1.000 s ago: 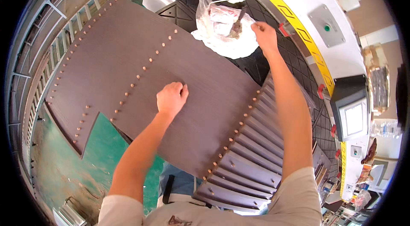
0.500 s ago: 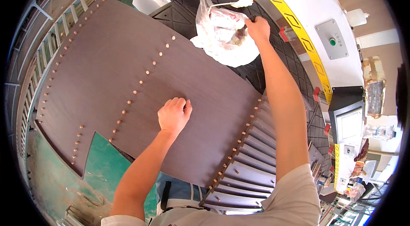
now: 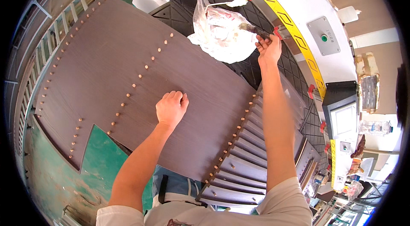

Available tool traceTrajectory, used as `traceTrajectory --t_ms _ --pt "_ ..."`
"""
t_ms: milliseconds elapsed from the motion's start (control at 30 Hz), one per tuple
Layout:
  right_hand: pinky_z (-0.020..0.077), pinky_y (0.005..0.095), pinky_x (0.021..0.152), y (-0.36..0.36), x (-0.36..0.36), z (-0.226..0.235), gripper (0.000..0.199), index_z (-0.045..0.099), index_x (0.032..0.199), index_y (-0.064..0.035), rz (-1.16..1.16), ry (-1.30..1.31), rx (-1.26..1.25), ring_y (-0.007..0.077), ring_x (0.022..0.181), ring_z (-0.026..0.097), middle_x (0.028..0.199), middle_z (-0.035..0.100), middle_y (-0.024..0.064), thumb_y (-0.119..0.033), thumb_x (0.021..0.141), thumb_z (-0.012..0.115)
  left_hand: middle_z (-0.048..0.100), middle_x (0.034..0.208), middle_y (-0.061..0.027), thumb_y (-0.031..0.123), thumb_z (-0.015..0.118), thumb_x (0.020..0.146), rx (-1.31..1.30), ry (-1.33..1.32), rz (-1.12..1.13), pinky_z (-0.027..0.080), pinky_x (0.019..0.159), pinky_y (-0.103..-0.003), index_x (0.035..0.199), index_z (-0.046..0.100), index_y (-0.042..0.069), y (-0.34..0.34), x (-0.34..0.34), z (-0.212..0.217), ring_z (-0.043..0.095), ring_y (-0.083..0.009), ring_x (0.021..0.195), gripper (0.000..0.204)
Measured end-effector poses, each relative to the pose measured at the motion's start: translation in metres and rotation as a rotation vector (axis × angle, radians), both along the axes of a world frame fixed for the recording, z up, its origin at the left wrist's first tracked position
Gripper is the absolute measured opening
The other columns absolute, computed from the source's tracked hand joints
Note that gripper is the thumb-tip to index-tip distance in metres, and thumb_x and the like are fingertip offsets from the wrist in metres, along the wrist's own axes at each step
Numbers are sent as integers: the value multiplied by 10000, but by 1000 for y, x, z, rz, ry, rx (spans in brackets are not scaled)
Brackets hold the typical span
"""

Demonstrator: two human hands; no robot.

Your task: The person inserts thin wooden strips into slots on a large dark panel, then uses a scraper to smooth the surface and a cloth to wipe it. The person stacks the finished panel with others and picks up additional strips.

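Observation:
My left hand [image 3: 171,108] is curled into a fist above the wide brown wood-grain panel [image 3: 98,51]; what its fingers hold, if anything, is hidden. Rows of short wooden dowels [image 3: 134,85] stand up from the panel's ends and across its middle. Over at the far right, my right hand [image 3: 270,51] grips the dark handle of what looks like a brush [image 3: 253,28]. Its brownish head lies over the open white plastic bag [image 3: 230,48], whose contents are partly hidden.
Several narrow brown panels [image 3: 245,164] with dowels lie stacked at the near right. Beneath the bag is a black ribbed surface [image 3: 183,1]. A white machine with a yellow strip [image 3: 294,44] and a green button [image 3: 324,38] borders the right side. Green flooring [image 3: 102,153] shows at left.
My right hand has moved right and slightly nearer, drawing the brush partly out of the bag. My left hand stays in a fist over the panel, and the view has shifted slightly.

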State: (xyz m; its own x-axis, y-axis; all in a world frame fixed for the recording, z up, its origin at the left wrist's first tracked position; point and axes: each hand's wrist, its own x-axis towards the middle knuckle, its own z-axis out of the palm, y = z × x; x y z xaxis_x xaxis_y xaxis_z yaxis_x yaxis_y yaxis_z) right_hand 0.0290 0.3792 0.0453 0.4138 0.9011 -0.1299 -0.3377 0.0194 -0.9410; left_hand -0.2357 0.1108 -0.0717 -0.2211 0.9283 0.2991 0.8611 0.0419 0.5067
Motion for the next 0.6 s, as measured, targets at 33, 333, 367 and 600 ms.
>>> traceTrajectory --t_ms 33,333,367,600 --pt "565 471 731 8 27 -16 150 499 967 -64 42 102 -10 336 863 723 817 525 76 -190 942 578 553 653 -22 223 738 882 8 -15 -14 466 489 -419 662 495 114 2 6 0 601 -249 626 346" --pt "539 440 784 -1 -5 -53 381 486 1287 -37 102 83 -83 306 969 691 1077 628 131 -252 991 590 545 644 -23 217 745 875 5 4 -4 459 485 -415 660 493 110 -2 -1 1 589 -247 612 347" --pt "532 430 767 -3 -10 -54 363 507 1260 -41 132 76 -108 296 954 697 1122 658 143 -249 976 596 545 643 -22 216 746 874 8 11 -9 457 483 -413 659 492 112 -2 -1 2 587 -246 609 348" --pt "568 317 592 -15 -34 -58 363 602 1257 22 146 -366 -86 231 834 748 1073 710 135 -187 962 622 549 640 -15 205 752 867 7 -1 -5 459 476 -401 654 501 126 1 1 0 587 -236 597 339"
